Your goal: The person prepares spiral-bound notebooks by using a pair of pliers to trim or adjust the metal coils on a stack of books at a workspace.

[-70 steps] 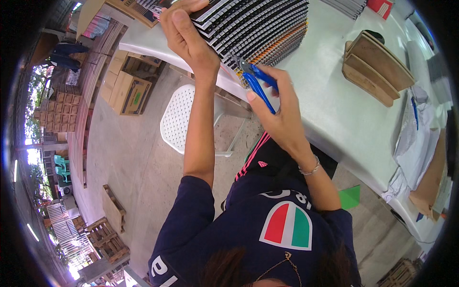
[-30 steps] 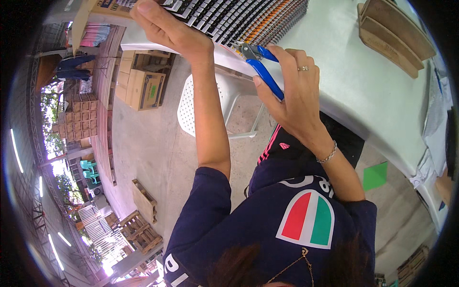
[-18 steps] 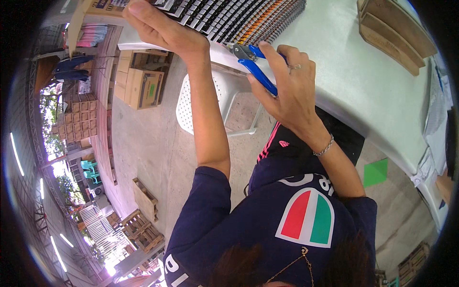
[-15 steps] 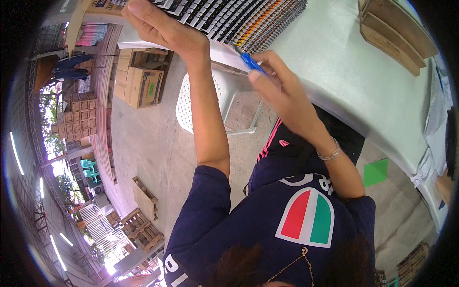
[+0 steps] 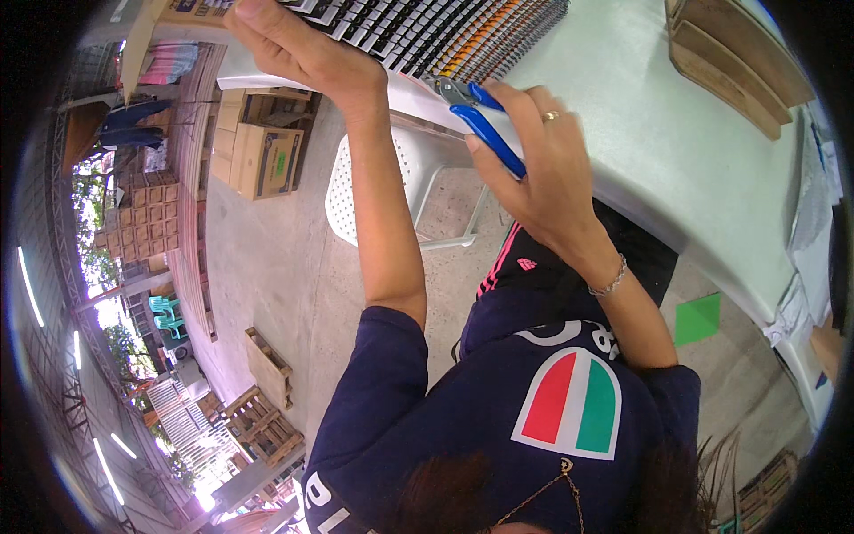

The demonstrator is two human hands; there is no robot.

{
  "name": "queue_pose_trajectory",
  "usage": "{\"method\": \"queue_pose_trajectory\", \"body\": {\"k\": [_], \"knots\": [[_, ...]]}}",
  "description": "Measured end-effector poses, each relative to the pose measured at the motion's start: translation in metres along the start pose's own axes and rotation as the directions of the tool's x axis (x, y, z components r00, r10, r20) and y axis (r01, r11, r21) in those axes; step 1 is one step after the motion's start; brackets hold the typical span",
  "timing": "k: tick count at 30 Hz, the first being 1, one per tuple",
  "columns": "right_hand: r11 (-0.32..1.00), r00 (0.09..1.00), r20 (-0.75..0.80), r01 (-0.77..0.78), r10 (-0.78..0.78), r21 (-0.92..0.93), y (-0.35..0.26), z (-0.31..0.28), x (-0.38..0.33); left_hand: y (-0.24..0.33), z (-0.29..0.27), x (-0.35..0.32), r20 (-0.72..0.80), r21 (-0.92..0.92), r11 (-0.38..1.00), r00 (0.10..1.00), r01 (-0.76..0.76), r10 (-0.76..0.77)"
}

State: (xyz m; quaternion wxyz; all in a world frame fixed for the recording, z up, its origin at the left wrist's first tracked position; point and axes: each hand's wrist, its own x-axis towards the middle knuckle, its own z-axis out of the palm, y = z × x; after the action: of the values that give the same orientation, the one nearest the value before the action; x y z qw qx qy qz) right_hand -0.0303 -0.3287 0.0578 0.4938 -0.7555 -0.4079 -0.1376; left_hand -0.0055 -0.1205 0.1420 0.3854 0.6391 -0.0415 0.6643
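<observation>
A row of wire-bound notebooks lies on the white table at the top, with black, white and orange showing between their coils. In my right hand is a pair of blue-handled wire cutters, its handles spread apart. Its metal jaws are at the near edge of the coils, and I cannot tell if they touch a wire. My left hand rests at the left end of the row, fingers stretched away from me. Its fingertips are partly cut off by the view's top edge.
White tabletop stretches right, bearing a brown cardboard holder. Below the table stands a white plastic stool. Cardboard boxes and wooden pallets sit on the floor leftward. A green sheet lies at lower right.
My right hand has turned and its fingers have loosened, so the cutter handles have spread apart. The jaws remain near the coils. My left hand has hardly moved.
</observation>
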Motion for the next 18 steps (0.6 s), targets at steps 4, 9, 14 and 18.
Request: {"method": "queue_pose_trajectory", "body": {"k": [4,9,14,18], "knots": [[0.942,0.982,0.111,-0.181,0.156,0.284,-0.006,-0.007,0.001,-0.006,-0.001,-0.004,-0.059,-0.129,0.989,0.995,0.073,-0.081],[0.999,0.999,0.016,-0.04,0.039,0.033,-0.003,-0.011,-0.002,-0.001,0.0,-0.001,-0.007,-0.025,1.0,1.0,0.008,-0.008],[0.989,0.999,-0.021,0.027,-0.03,-0.147,-0.004,-0.009,-0.004,0.0,-0.001,0.001,0.009,-0.032,0.999,1.0,-0.009,0.009],[0.995,0.993,0.082,-0.091,0.087,0.049,-0.002,-0.008,-0.001,0.003,0.0,0.001,0.044,-0.063,0.998,0.999,-0.012,0.015]]}}
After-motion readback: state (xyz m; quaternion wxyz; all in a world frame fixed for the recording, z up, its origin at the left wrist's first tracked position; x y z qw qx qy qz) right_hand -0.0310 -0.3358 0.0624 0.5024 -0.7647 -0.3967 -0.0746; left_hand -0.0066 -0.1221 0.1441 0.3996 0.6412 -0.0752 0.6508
